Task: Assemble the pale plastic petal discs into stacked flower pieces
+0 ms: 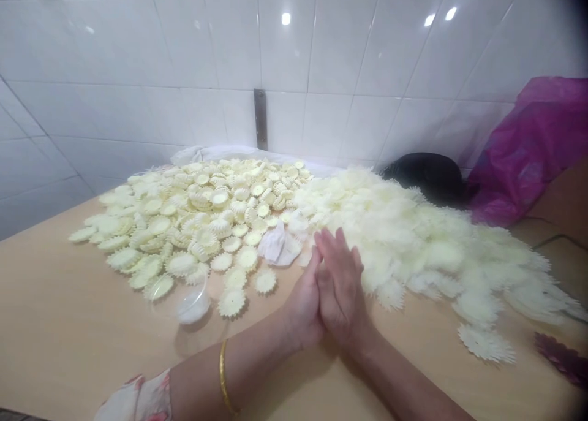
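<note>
My left hand [303, 304] and my right hand [342, 280] are pressed palm to palm over the table, fingers together and pointing away from me. Whatever lies between the palms, if anything, is hidden. Just beyond the fingertips is a crumpled white tissue [278, 246]. On the left spreads a heap of pale yellow, cupped discs with toothed edges [220, 197]. To the right lies a pile of thin, flatter pale yellow toothed pieces [395, 225], close beside my right hand. A small clear tub [193, 304] with something white in it stands left of my left forearm.
Behind the wooden table [59, 329] rises a white tiled wall [220, 47] with a dark metal strip [260, 119]. At the back right are a black rounded object [425, 173] and a magenta plastic bag [523, 145]. A dark red toothed piece [560, 356] lies at the right edge.
</note>
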`<action>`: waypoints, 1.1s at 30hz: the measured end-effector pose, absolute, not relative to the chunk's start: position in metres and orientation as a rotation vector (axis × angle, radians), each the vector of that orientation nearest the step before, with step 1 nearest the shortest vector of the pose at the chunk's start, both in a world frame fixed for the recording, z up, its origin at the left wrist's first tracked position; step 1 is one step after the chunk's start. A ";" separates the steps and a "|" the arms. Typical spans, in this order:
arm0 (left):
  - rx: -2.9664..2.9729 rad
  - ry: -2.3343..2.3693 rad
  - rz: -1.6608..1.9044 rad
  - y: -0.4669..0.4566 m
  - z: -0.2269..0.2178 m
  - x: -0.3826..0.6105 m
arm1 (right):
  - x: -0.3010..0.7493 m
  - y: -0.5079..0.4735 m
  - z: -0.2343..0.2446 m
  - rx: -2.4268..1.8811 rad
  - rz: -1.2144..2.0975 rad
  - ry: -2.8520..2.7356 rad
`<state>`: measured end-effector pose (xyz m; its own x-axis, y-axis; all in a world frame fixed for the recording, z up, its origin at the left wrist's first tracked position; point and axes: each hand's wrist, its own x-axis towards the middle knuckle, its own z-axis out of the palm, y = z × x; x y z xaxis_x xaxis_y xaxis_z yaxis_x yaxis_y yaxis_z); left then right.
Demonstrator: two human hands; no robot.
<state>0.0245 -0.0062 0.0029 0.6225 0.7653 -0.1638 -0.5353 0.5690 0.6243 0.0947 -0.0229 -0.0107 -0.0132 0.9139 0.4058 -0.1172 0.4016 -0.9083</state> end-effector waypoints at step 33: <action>0.951 0.775 0.809 0.021 -0.011 0.010 | 0.138 -0.008 -0.007 -1.345 0.417 -1.594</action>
